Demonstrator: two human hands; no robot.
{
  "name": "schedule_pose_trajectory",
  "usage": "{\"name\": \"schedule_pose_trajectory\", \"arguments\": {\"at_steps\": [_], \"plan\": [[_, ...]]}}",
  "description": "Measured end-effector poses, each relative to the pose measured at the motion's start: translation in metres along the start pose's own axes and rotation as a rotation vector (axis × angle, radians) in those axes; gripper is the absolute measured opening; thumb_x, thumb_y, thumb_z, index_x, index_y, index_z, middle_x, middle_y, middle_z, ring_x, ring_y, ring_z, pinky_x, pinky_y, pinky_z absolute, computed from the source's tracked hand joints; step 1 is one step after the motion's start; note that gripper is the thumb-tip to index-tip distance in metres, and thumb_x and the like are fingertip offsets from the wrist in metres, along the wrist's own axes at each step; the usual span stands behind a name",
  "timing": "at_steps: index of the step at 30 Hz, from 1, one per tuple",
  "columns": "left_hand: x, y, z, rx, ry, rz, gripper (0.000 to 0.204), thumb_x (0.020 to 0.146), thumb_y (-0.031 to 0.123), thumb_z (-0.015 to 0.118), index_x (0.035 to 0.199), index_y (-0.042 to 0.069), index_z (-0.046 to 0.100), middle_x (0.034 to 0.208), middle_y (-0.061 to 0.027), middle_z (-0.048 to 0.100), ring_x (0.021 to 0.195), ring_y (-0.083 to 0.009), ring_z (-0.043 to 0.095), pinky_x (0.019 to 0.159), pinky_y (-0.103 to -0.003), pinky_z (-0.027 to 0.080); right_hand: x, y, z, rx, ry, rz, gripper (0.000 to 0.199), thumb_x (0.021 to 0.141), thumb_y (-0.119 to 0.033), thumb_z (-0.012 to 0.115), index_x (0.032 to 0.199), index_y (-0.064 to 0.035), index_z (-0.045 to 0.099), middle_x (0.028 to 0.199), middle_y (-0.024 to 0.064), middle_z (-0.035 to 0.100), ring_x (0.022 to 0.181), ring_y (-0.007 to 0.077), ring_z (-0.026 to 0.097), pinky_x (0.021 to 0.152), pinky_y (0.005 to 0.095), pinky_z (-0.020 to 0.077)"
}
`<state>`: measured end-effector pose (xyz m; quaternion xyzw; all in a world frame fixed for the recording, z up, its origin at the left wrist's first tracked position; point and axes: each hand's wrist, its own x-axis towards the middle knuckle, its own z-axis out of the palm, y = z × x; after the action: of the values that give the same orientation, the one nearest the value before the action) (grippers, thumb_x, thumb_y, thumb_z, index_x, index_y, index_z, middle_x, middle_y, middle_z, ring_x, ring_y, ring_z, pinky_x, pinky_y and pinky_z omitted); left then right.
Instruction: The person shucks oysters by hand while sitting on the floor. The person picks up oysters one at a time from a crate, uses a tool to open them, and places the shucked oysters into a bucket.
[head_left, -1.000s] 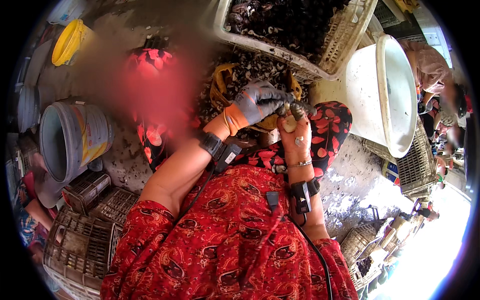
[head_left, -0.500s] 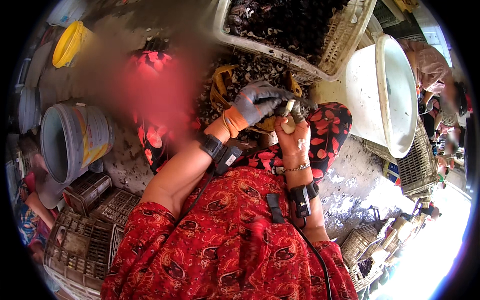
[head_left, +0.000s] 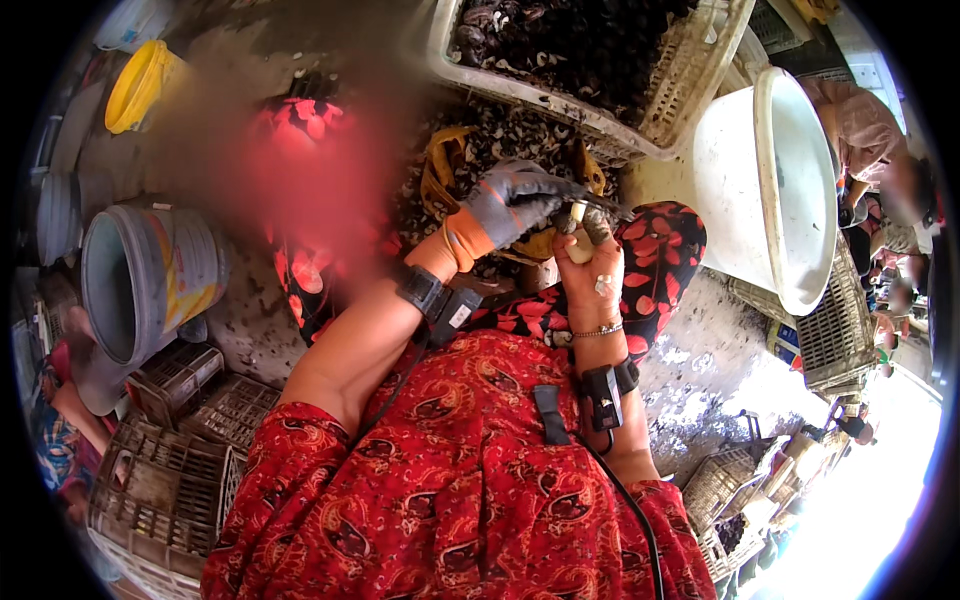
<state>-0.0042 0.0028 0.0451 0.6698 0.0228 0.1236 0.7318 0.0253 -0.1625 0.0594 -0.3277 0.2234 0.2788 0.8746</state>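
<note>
My left hand point(head_left: 512, 208), in a grey glove with an orange cuff, is closed, its fingertips meeting those of my right hand. Whatever it pinches is too dark and small to make out. My right hand point(head_left: 594, 262) faces palm up, fingers curled around a pale, rounded object point(head_left: 579, 249) that may be a tool's handle. Dark coverings wrap some of its fingertips. Below both hands, a heap of broken dark and whitish shells point(head_left: 520, 135) lies between my knees, by a yellow-brown cloth or bag edge point(head_left: 440, 170).
A pale plastic crate point(head_left: 560, 105) of dark shellfish stands ahead. At right is a large white tub point(head_left: 745, 190) with crates beneath it. Grey buckets point(head_left: 150, 285), a yellow bucket point(head_left: 140, 85) and stacked crates point(head_left: 165, 490) stand left. Other people sit at both sides.
Both hands stay together in nearly the same place. My left fingers have shifted slightly right across the right fingertips, and the upper pale part now shows less.
</note>
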Motion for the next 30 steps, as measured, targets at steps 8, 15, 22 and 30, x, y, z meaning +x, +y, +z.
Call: {"name": "schedule_pose_trajectory", "arguments": {"at_steps": [8, 15, 22, 30], "plan": [[-0.001, 0.017, -0.005, 0.381, -0.103, 0.185, 0.02, 0.079, 0.001, 0.06, 0.098, 0.0, 0.063, 0.097, -0.0054, 0.064, 0.087, -0.0125, 0.059, 0.081, -0.025, 0.047, -0.007, 0.003, 0.012, -0.027, 0.002, -0.057, 0.021, 0.088, -0.009, 0.046, 0.107, -0.0083, 0.054, 0.099, 0.0053, 0.058, 0.083, 0.0177, 0.055, 0.06, 0.0281, 0.0473], [-0.004, 0.007, -0.003, -0.249, -0.031, -0.165, 0.019, 0.077, -0.001, 0.06, 0.096, 0.002, 0.064, 0.091, -0.0058, 0.066, 0.08, -0.0102, 0.06, 0.074, -0.023, 0.047, -0.001, 0.002, 0.003, -0.061, 0.01, -0.055, 0.022, 0.09, -0.013, 0.042, 0.109, -0.0084, 0.054, 0.104, 0.0058, 0.058, 0.089, 0.0183, 0.056, 0.062, 0.0306, 0.0496], [-0.002, -0.014, -0.01, -0.319, 0.046, -0.281, 0.03, 0.078, 0.002, 0.062, 0.108, 0.002, 0.058, 0.1, -0.0049, 0.062, 0.084, -0.0103, 0.059, 0.076, -0.023, 0.048, -0.007, -0.001, 0.008, 0.022, -0.09, 0.023, 0.022, 0.09, -0.011, 0.042, 0.109, -0.0081, 0.054, 0.106, 0.0058, 0.057, 0.091, 0.0194, 0.057, 0.066, 0.0324, 0.0513], [-0.003, 0.02, -0.006, -0.573, -0.041, -0.334, 0.032, 0.078, 0.0, 0.063, 0.11, 0.001, 0.057, 0.098, -0.0041, 0.063, 0.088, -0.0097, 0.057, 0.076, -0.022, 0.049, -0.005, 0.003, 0.012, -0.33, -0.099, -0.047, 0.027, 0.087, -0.022, 0.055, 0.105, -0.0024, 0.055, 0.092, 0.0077, 0.06, 0.078, 0.0185, 0.057, 0.062, 0.0315, 0.0475]]}}
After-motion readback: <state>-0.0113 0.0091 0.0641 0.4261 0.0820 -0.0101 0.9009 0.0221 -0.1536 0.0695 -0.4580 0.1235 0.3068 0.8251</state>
